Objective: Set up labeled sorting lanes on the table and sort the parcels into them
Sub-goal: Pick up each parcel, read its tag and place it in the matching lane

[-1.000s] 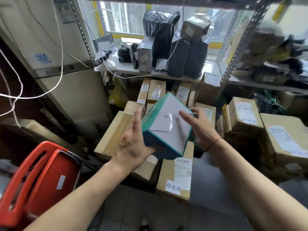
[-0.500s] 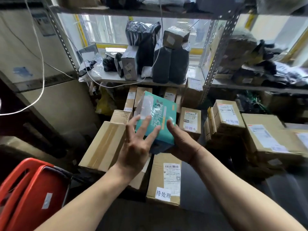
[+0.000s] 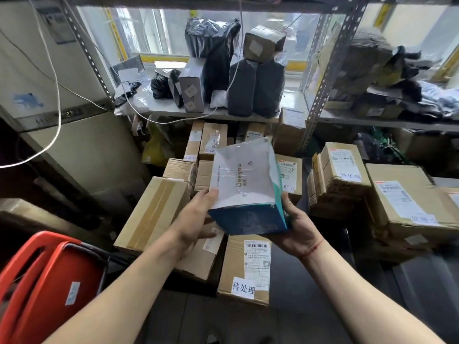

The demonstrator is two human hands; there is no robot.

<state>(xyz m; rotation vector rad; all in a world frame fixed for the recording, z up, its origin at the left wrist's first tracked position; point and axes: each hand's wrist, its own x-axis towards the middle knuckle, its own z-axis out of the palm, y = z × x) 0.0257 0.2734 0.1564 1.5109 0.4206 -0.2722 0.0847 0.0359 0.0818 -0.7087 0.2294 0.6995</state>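
A teal and white box (image 3: 244, 184) wrapped in clear film is held up in front of me between both hands, its white face with printed lettering turned toward me. My left hand (image 3: 196, 219) holds its lower left edge, thumb on the white face. My right hand (image 3: 296, 229) cups the lower right corner from beneath, thumb up along the teal side. Below and behind lie several brown cardboard parcels, one with a white handwritten label (image 3: 244, 285), one long and taped (image 3: 154, 212), others with labels at the right (image 3: 344, 167).
A metal shelf (image 3: 173, 111) behind holds black and grey bagged parcels (image 3: 255, 88). More cartons are stacked at the right (image 3: 407, 197). A red plastic basket (image 3: 47, 281) stands at the lower left. White cables hang at the left (image 3: 58, 115).
The box has been turned in my hands: its teal printed face showed before, its white face shows now. My left hand went from spread fingers to holding the edge; my right hand slid under the corner.
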